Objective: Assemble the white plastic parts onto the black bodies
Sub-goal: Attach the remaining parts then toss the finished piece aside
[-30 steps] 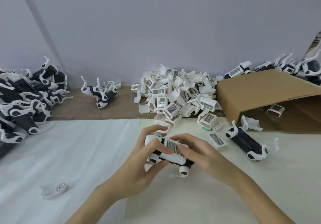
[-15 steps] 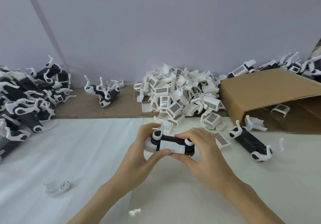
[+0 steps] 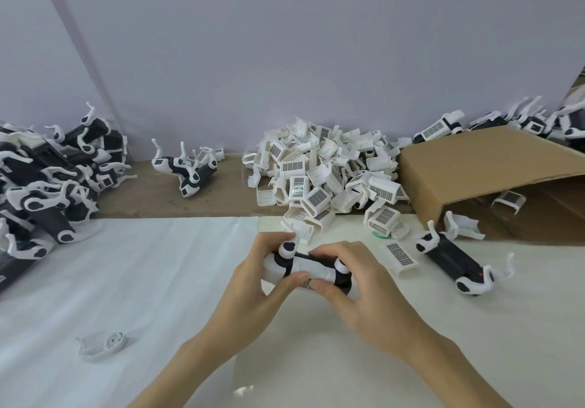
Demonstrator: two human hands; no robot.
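Assembly workbench, heaped white plastic parts (image 3: 326,167), cardboard box (image 3: 484,167)

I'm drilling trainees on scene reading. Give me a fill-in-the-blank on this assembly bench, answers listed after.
1. The black body with a white part is gripped by ____ hands: left hand, right hand.
2. The heap of loose white parts lies to the ____ of the cardboard box.
3. The box is made of ____.

Answers: both; left; cardboard

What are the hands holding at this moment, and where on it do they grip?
Both hands grip one black body with a white part on it. The left hand holds its left end, the right hand its right end, thumbs on the near edge, fingers over the top.
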